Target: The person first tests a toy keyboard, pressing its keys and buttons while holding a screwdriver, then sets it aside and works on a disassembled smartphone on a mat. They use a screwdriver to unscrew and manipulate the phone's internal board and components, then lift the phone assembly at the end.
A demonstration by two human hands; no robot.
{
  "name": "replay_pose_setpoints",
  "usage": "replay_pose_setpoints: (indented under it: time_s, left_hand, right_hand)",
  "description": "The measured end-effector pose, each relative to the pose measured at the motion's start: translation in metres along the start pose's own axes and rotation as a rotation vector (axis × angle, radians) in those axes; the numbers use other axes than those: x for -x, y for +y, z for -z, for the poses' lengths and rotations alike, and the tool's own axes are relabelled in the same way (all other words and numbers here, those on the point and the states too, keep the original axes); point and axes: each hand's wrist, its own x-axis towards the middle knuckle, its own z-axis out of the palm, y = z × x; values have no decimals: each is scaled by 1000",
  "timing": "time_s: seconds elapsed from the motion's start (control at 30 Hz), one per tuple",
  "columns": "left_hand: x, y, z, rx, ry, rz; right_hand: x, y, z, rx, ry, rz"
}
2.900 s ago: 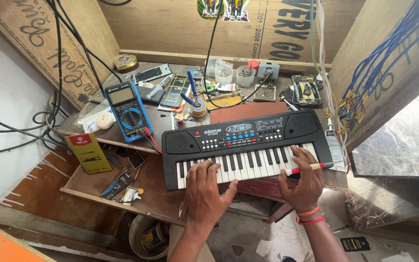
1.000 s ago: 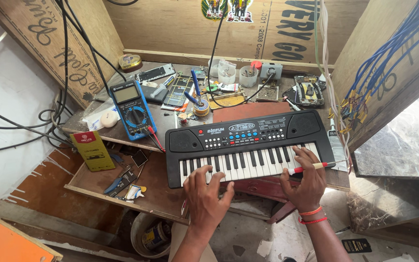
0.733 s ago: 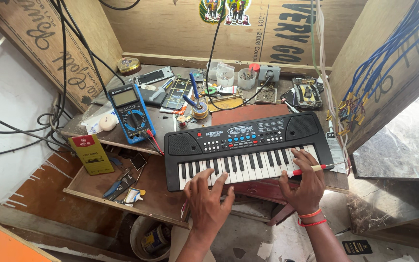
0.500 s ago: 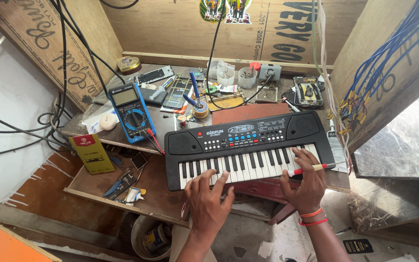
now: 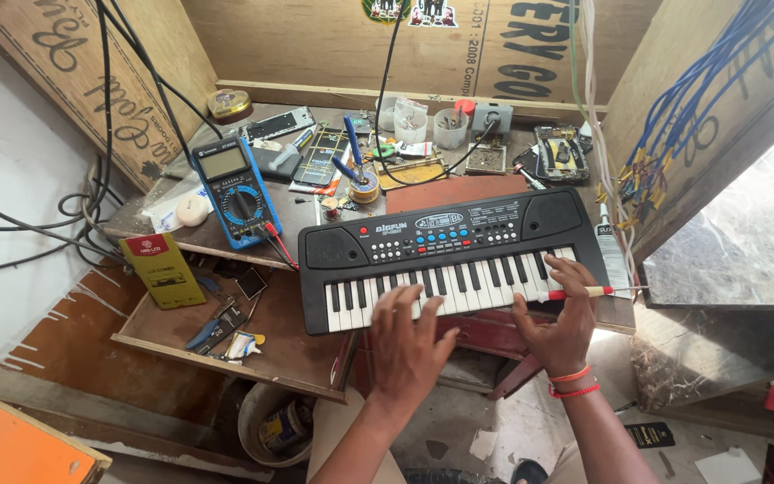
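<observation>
Black plastic toy keyboard (image 5: 445, 255), one item, lying across the front edge of the wooden worktop (image 5: 302, 345), tilted slightly so its right end sits further from me. White and black keys face me; a row of small coloured buttons and a speaker grille at each end run along its upper panel.

Head view, hands:
- My left hand (image 5: 409, 345): palm down over the left-middle keys, fingers (image 5: 405, 300) spread and released, their tips resting on the white keys. Nothing held.
- My right hand (image 5: 557, 323): over the right end of the keys, fingers loosely curled, a thin red-and-white pen-like tool (image 5: 589, 291) gripped between them, its tip pointing right past the keyboard's end. Red bands (image 5: 571, 383) circle the wrist.

Head view, surroundings:
- Blue digital multimeter (image 5: 235, 191), left of the keyboard, near but apart from it, red lead trailing towards the keyboard's corner.
- Yellow-and-red box (image 5: 161, 269), standing at the worktop's left edge.
- Solder spool with blue-handled tools (image 5: 360, 175), just behind the keyboard.
- Small clear plastic cups (image 5: 427, 121), at the back, beside circuit boards.
- Black cables (image 5: 91, 211), hanging down the left wall.
- Blue wires (image 5: 709, 85), bundled on the right board.
- Bucket (image 5: 279, 430), on the floor beneath the worktop.
</observation>
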Motion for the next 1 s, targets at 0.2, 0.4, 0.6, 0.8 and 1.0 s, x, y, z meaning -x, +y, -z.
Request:
replay_pose_setpoints:
  time_s: [0.2, 0.4, 0.6, 0.8, 1.0]
  left_hand:
    - [-13, 22, -24, 126, -33, -154]
    - [-27, 32, -24, 174, -21, -72]
    - [-30, 35, -22, 196, 41, -66]
    - [-27, 35, -23, 213, 54, -59]
    - [-21, 31, -23, 238, 106, -68]
  right_hand:
    - [7, 7, -3, -52, 47, -15]
    - [16, 13, -7, -87, 95, -97]
    - [13, 12, -5, 26, 59, 13]
    - [3, 2, 2, 97, 11, -49]
    - [-10, -15, 0, -16, -13, -74]
